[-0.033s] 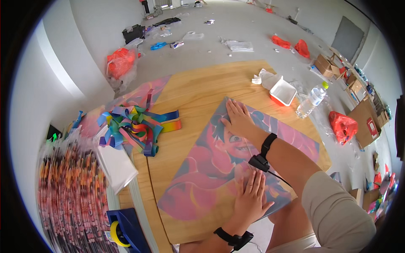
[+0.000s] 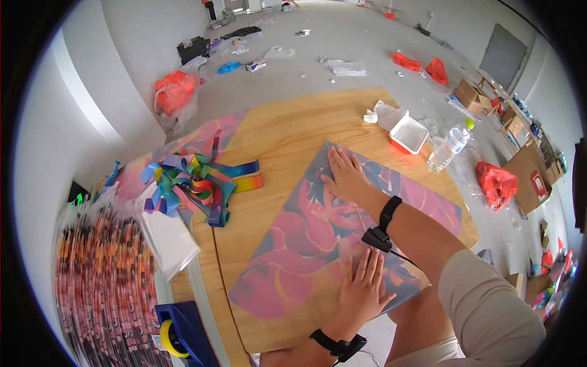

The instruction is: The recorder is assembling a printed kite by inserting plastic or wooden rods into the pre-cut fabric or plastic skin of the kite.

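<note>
A large, pink and blue-grey printed sheet (image 2: pixel 275 257) with a cartoon figure lies at a slant on the wooden table (image 2: pixel 293 116). It looks smooth and partly see-through. My right hand (image 2: pixel 345 174) rests palm down near the sheet's far corner, fingers stretched out. Closer to me, my left hand (image 2: pixel 362 292) presses flat on its near part, fingers pointing away and thumb spread to the right. Neither hand holds anything. Both wrists wear black straps with small boxes, and my right forearm covers part of the print.
On the left sit tangled colourful ribbons (image 2: pixel 195 183), a white packet (image 2: pixel 168 241), a blue tape dispenser (image 2: pixel 186 333) and a thick stack of printed packages (image 2: pixel 107 281). At the right edge stand a food box (image 2: pixel 408 133) and a water bottle (image 2: pixel 451 147). Bags and cartons litter the floor.
</note>
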Demonstrator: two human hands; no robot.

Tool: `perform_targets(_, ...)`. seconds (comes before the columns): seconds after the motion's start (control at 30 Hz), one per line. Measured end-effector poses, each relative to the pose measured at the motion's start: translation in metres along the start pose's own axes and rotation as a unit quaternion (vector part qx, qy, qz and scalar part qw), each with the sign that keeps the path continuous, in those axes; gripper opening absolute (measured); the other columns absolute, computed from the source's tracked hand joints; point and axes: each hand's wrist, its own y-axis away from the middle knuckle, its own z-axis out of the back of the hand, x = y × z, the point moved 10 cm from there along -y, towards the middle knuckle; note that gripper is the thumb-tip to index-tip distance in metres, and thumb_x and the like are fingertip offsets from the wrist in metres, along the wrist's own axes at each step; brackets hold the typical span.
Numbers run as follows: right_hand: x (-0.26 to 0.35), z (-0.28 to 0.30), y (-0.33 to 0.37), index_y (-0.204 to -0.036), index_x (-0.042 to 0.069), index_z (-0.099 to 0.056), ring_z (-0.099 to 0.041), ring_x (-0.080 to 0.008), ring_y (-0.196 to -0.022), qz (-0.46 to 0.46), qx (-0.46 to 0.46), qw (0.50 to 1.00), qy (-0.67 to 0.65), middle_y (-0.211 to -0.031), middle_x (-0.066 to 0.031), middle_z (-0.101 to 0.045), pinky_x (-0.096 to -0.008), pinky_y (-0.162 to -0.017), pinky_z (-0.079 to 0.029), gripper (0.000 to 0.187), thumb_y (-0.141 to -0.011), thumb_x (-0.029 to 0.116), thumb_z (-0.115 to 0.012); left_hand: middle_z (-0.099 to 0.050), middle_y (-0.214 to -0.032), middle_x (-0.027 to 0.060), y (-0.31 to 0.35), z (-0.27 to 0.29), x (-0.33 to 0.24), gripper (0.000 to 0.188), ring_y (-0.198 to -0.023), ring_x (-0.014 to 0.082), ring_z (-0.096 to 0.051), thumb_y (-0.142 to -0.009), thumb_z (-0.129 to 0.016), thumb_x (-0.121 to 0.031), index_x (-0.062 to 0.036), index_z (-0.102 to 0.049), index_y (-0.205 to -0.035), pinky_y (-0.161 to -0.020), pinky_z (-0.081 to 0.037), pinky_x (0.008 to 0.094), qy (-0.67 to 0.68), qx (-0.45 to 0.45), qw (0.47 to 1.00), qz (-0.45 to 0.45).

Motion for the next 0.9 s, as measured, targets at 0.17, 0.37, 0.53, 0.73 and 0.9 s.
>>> perform_targets(0.17, -0.007, 0.003, 0.046, -0.164, -0.001, -0.033, -0.029, -0.0334, -0.161, 0.003, -0.007, 1.000, 0.013, -0.174, -0.0180, -0.028, -0.0589, -0.128, -0.023, 0.078, -0.106, 0.050, -0.046, -0.031, -0.171, 0.0220, 0.014, -0.011, -0.021, 0.102, -0.162, 0.0342, -0.024, -0.095, -0.060, -0.067, 0.0072, -0.037, -0.161, -0.128, -0.015, 0.0660, -0.028, 0.020, 0.999, -0.018)
perform_targets(0.37, 0.018, 0.025, 0.099, -0.166, 0.000, -0.029, -0.025, -0.0320, -0.162, -0.016, 0.001, 1.000, 0.001, -0.176, -0.0159, -0.023, -0.0567, -0.130, -0.019, 0.077, -0.106, 0.046, -0.045, -0.029, -0.174, 0.0176, 0.037, -0.018, -0.034, 0.099, -0.163, 0.0323, -0.021, -0.095, -0.063, -0.063, 0.0029, -0.036, -0.163, -0.127, -0.022, 0.0613, -0.090, 0.157, 0.983, 0.026)
perform_targets(0.53, 0.021, 0.046, 0.166, -0.164, -0.001, -0.033, -0.028, -0.0334, -0.161, -0.022, -0.018, 0.999, 0.017, -0.174, -0.0184, -0.028, -0.0569, -0.130, -0.021, 0.075, -0.106, 0.045, -0.046, -0.035, -0.168, 0.0268, 0.063, -0.021, -0.058, 0.088, -0.159, 0.0404, -0.028, -0.095, -0.069, -0.055, 0.0075, -0.048, -0.152, -0.123, -0.032, 0.0586, -0.038, 0.144, 0.988, -0.030)
perform_targets(0.73, 0.052, 0.057, 0.257, -0.158, -0.004, -0.042, -0.036, -0.0361, -0.156, 0.022, 0.063, 0.997, -0.025, -0.169, -0.0217, -0.036, -0.0597, -0.125, -0.027, 0.074, -0.102, 0.042, -0.052, -0.040, -0.161, 0.0352, 0.108, -0.032, -0.051, 0.074, -0.151, 0.0483, -0.038, -0.099, -0.068, -0.048, 0.0102, -0.055, -0.143, -0.122, -0.037, 0.0513, 0.025, 0.109, 0.994, -0.007)
perform_targets(0.9, 0.045, 0.108, 0.357, -0.151, 0.000, -0.054, -0.053, -0.0331, -0.142, 0.086, 0.264, 0.958, -0.064, -0.151, -0.0207, -0.057, -0.0609, -0.114, -0.040, 0.064, -0.102, 0.041, -0.055, -0.058, -0.143, 0.0355, 0.138, -0.036, -0.046, 0.064, -0.138, 0.0470, -0.054, -0.101, -0.067, -0.042, 0.0076, -0.058, -0.140, -0.114, -0.045, 0.0497, 0.164, 0.100, 0.977, 0.094)
